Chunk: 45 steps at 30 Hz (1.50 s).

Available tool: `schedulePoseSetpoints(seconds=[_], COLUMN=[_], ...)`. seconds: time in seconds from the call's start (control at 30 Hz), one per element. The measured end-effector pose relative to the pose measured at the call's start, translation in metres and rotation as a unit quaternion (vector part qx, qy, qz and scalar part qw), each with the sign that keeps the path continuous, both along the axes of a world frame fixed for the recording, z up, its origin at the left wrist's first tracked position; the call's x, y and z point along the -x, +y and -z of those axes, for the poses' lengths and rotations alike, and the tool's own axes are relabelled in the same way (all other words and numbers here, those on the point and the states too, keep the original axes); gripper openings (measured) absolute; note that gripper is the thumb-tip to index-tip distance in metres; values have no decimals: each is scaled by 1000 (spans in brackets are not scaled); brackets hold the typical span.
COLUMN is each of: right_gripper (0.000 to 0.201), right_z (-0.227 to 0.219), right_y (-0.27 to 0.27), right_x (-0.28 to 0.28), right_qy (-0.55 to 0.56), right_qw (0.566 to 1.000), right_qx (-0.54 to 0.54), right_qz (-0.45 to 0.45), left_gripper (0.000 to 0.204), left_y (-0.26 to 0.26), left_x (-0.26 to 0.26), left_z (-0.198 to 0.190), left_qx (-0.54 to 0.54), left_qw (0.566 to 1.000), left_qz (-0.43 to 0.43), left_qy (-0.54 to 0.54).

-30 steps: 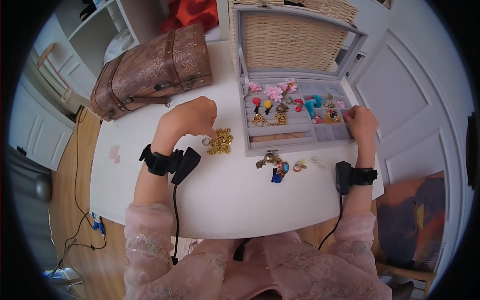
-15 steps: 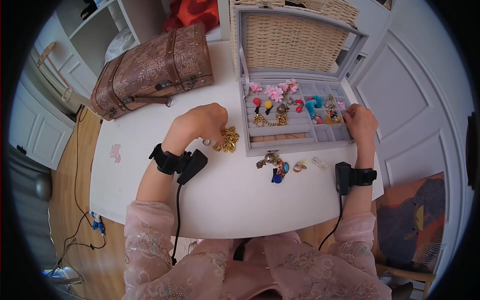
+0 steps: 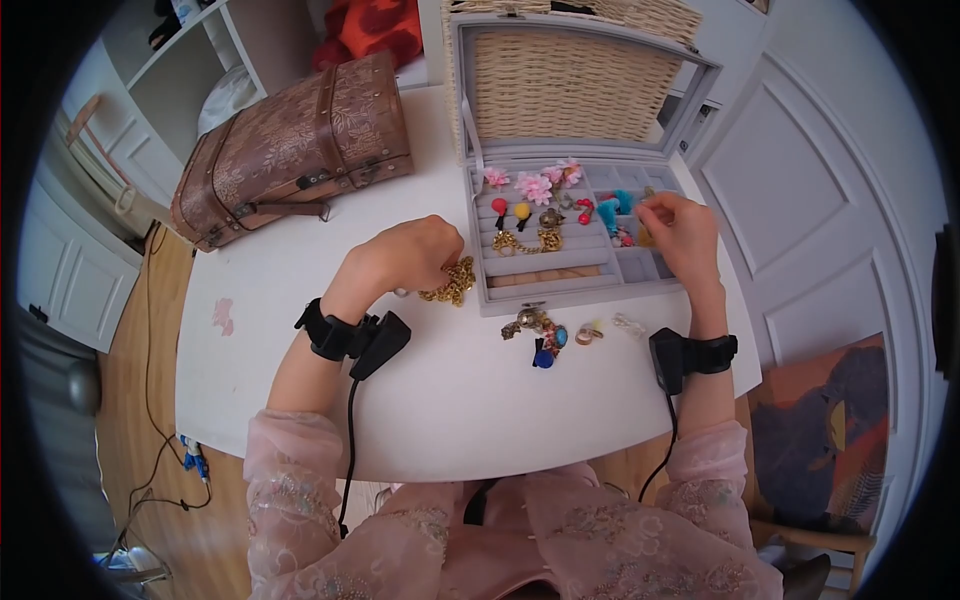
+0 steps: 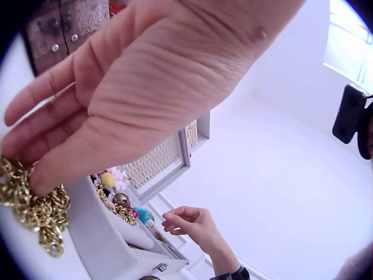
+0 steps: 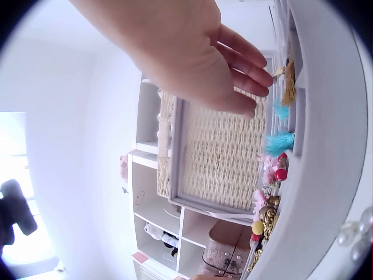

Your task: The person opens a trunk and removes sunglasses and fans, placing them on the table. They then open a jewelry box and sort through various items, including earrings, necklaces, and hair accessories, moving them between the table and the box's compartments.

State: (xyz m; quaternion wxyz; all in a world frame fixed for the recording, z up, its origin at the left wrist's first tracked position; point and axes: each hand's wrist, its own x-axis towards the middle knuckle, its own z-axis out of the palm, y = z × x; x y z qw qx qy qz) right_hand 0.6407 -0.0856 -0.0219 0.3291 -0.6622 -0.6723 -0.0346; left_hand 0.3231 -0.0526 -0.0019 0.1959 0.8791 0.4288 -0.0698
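Note:
My left hand (image 3: 408,258) is at a heap of gold chain (image 3: 455,285) on the white table, just left of the jewelry box (image 3: 545,298). In the left wrist view, the thumb and fingers pinch into the chain (image 4: 44,213). A small silver ring (image 3: 401,292) lies beside it, partly covered by the hand. My right hand (image 3: 682,235) is over the box's right compartments, its fingers bent loosely with nothing seen between them. Close to its fingertips are a gold tassel (image 5: 289,84) and turquoise tassels (image 5: 281,142). The box also holds pink flowers (image 3: 538,187) and hair ties.
The box's windowed lid (image 3: 570,85) stands raised before a wicker basket. In front of the box lie a brooch-like cluster with a blue pompom (image 3: 543,358), a ring (image 3: 590,335) and clear beads (image 3: 628,325). A brown floral case (image 3: 295,150) stands at the back left.
The left hand has moved right onto the gold chain, and the chain has shifted toward the box. My right hand has risen from the box's right edge and moved inward over the compartments.

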Motion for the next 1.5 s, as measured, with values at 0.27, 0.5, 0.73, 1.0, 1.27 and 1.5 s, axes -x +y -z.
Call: schedulePoseSetpoints(seconds=[0.27, 0.5, 0.73, 1.0, 1.27, 1.5], right_gripper=[15, 24, 43, 22, 12, 13], right_z=[-7, -14, -23, -18, -19, -22], right_y=[-10, -23, -41, -40, -35, -32], right_x=[32, 55, 78, 79, 66, 51], right_qy=[185, 200, 280, 314, 423, 448], right_qw=[950, 911, 811, 785, 776, 791], right_qx=[77, 170, 315, 418, 267, 133], right_qz=[-241, -318, -405, -332, -384, -395], left_gripper=[8, 12, 14, 14, 20, 20], left_y=[-8, -26, -41, -44, -39, -39], left_x=[1, -7, -19, -23, -20, -20], left_z=[-15, -43, -43, -43, -42, -41], left_qx=[-45, -13, -4, -16, -19, -35], left_qw=[992, 967, 937, 936, 937, 944], left_qz=[74, 102, 121, 135, 127, 126], left_qy=[-89, -234, -328, -323, -325, -304])
